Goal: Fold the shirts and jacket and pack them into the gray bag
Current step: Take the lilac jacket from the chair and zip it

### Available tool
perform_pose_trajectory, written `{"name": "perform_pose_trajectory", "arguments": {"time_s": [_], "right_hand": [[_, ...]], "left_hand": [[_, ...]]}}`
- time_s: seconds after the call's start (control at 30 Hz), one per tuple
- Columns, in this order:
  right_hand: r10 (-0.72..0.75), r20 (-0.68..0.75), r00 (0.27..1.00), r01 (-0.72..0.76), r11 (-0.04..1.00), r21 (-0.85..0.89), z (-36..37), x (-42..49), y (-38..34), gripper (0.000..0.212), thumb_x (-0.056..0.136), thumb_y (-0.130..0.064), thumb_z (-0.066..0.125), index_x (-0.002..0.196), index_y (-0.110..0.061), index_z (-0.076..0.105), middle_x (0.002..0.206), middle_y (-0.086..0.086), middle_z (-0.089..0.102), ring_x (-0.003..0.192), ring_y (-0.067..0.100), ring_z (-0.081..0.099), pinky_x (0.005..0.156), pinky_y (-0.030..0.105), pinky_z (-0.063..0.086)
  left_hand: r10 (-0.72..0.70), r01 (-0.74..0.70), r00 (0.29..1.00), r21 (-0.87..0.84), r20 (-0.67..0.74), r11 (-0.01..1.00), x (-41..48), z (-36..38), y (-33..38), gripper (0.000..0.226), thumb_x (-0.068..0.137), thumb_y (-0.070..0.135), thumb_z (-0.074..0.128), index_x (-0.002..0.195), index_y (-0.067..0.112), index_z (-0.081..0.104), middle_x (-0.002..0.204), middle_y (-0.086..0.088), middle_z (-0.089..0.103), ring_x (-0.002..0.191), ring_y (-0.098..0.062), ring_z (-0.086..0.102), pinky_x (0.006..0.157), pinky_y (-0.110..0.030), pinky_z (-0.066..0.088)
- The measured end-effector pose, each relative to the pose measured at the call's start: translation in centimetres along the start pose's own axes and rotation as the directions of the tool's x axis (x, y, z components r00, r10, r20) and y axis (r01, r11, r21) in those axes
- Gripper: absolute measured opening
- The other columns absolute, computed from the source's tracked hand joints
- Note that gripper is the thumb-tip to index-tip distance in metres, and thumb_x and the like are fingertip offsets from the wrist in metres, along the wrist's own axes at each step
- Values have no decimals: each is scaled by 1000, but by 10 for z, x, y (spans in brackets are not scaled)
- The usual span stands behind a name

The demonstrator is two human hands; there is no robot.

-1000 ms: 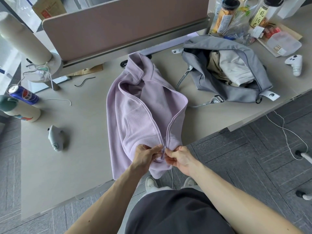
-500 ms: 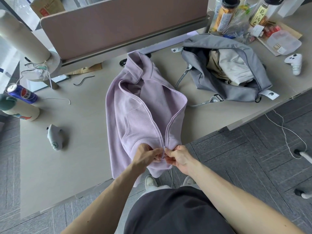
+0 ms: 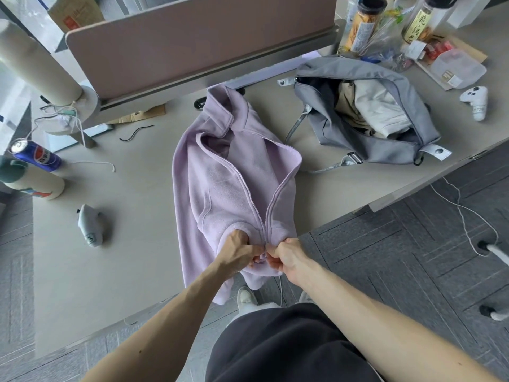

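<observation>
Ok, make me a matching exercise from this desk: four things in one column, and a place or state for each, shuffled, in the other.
Things:
1 lilac jacket
2 gray bag
3 blue can
4 clear plastic box

Place or state:
A open, clothes inside
B far left
C zipper end pinched by left hand and right hand
D back right, past the bag

Pairs: 1-C, 2-A, 3-B, 4-D

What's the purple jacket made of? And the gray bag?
The purple jacket looks like soft fleece: a matte, fuzzy surface and thick, rounded edges. The gray bag looks like smooth woven synthetic, maybe nylon: a slight sheen, with thin walls that slump.
</observation>
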State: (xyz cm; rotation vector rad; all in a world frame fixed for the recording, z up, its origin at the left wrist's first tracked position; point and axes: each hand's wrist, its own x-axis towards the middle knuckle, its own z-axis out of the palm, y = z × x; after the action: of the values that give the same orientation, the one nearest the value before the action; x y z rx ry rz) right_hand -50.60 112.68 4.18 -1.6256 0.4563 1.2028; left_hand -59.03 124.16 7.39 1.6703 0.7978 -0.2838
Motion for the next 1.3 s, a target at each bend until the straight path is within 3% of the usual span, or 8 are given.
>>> {"name": "perform_pose_trajectory", "arguments": {"time_s": [0.23, 0.37, 0.6, 0.8, 1.03, 1.17, 1.3], "right_hand": [[-3, -11, 1000, 2, 1000, -31, 2, -4, -1, 15, 84, 11, 60, 74, 1, 64, 65, 17, 64, 52, 22, 56, 56, 32, 46], [22, 77, 997, -25, 999, 37, -1, -10, 3, 13, 87, -9, 73, 78, -3, 66, 64, 8, 67, 49, 13, 58, 49, 25, 51], [159, 167, 973, -170, 984, 54, -3, -23, -1, 18, 90, -17, 70, 78, -5, 67, 61, 4, 66, 45, 9, 60, 45, 20, 53], [138, 117, 984, -142, 989, 34, -2, -28, -5, 18, 91, -14, 70, 85, 3, 68, 57, 7, 65, 40, 10, 59, 39, 20, 51], [133, 86, 987, -136, 990, 36, 2, -28, -14, 14, 91, 3, 61, 77, 5, 63, 54, 11, 63, 37, 12, 57, 37, 21, 50], [47, 22, 999, -49, 990, 131, 6, -24, -33, 17, 87, 8, 59, 72, 3, 62, 47, 8, 58, 33, 9, 50, 34, 16, 42], [-13, -20, 1000, 15, 990, 137, 3, -10, -60, 16, 89, 3, 61, 73, -1, 61, 47, 4, 60, 34, 5, 52, 36, 15, 44]], "left_hand": [[47, -48, 999, 50, 23, 998, -1, -3, -3, 37, 82, -1, 67, 48, 13, 64, 45, 3, 59, 39, -9, 50, 41, -16, 36], [-2, 3, 999, 31, -33, 1000, 3, -2, -14, 26, 82, 10, 70, 58, -1, 67, 54, -8, 66, 47, -17, 58, 48, -25, 46], [-65, 60, 993, -60, -96, 996, 1, 8, -23, 25, 86, 7, 66, 61, 3, 68, 61, -10, 71, 56, -17, 66, 54, -24, 51], [-24, 21, 997, -37, -74, 999, 4, 8, -31, 27, 87, 12, 66, 62, 3, 70, 63, -9, 72, 63, -21, 69, 61, -30, 56], [-11, 9, 995, -22, -94, 1000, 5, 11, -42, 34, 68, 23, 66, 44, 9, 47, 42, 0, 51, 42, -15, 47, 45, -28, 36], [43, -43, 999, -7, -10, 999, 2, 13, -47, 35, 72, 19, 65, 61, -13, 58, 55, -21, 62, 49, -23, 56, 47, -39, 48], [3, 0, 998, -47, 68, 999, -10, 26, -56, 21, 75, 5, 64, 58, -7, 62, 53, -10, 61, 49, -20, 56, 49, -31, 46]]}}
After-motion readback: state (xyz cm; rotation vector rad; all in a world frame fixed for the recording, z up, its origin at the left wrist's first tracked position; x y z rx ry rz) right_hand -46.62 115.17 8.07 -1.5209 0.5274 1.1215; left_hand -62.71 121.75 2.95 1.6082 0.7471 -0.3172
